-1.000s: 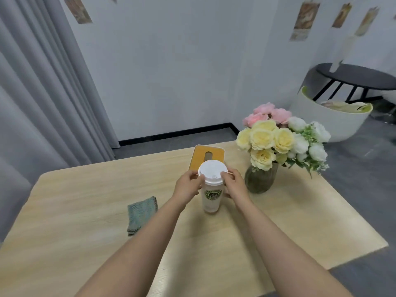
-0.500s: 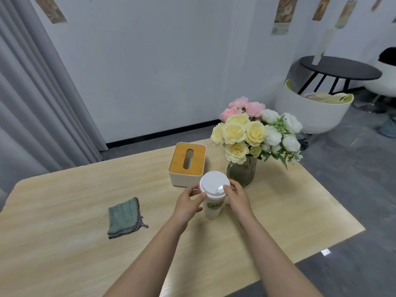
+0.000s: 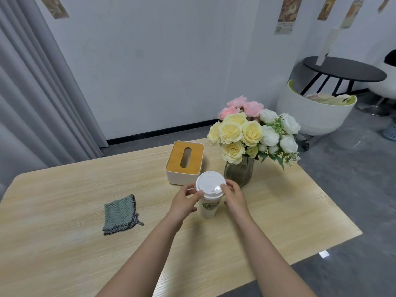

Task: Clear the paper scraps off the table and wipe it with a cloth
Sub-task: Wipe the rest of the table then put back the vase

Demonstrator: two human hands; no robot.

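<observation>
**Both hands on the cup lid, cloth lying by**

The person stands at the near edge of a light wooden table point(image 3: 278, 211) with both bare arms reaching forward. The left hand point(image 3: 184, 203) and the right hand point(image 3: 234, 197) close in on a paper coffee cup point(image 3: 209, 207) from either side, and their fingertips curl round the rim of its white plastic lid point(image 3: 210, 185); the left thumb lies along the lid's near-left edge, the right fingers wrap its right edge. The cup stands upright on the table, a round green logo facing the person.

The folded green cloth point(image 3: 120, 213) (the one thing here for wiping) lies flat on the table well to the left of the cup, apart from both hands, its dark-stitched edge and a small loop at the lower right corner.

Just behind the cup sits a white tissue box with a wooden slotted top point(image 3: 185, 161). To the right of that, a smoky glass vase point(image 3: 239, 171) holds yellow, white and pink roses point(image 3: 252, 131); the right hand is just beside the vase's foot.

Grey curtains point(image 3: 32, 93) hang on the left. Beyond the table's far right stand a white tub chair point(image 3: 315, 112) and a black round side table point(image 3: 345, 69).
</observation>
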